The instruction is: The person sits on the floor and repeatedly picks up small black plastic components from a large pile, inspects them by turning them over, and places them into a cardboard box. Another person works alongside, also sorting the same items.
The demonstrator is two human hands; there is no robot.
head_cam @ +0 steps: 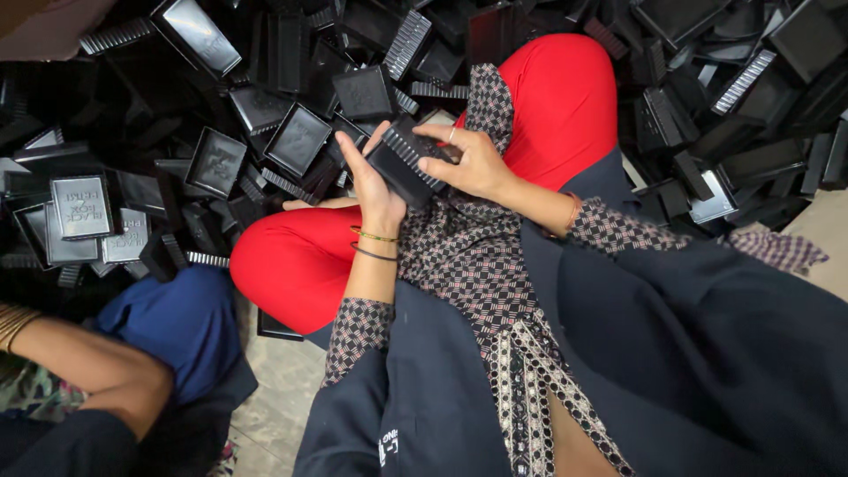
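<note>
You are sitting cross-legged on a pale tiled floor (265, 415), red trousers (556, 106) over your knees and a dark coat (689, 353) across your lap. Your left hand (375, 190) is wrapped around the near-left side of a black ribbed plastic piece (408, 161), fingers curled up along its edge. Your right hand (473, 159) closes on the same piece from the right, fingers pressed over its top. The piece sits above your lap, between your knees.

The floor on the far side is buried under a heap of black plastic trays (296, 137) and ribbed parts (406, 44), tumbled at all angles from far left to far right. A few flat lids with pale raised lettering (81, 208) lie at the left. At the near left, another person's bare arm (97, 362) and blue-clad knee (181, 322) sit just beside your leg.
</note>
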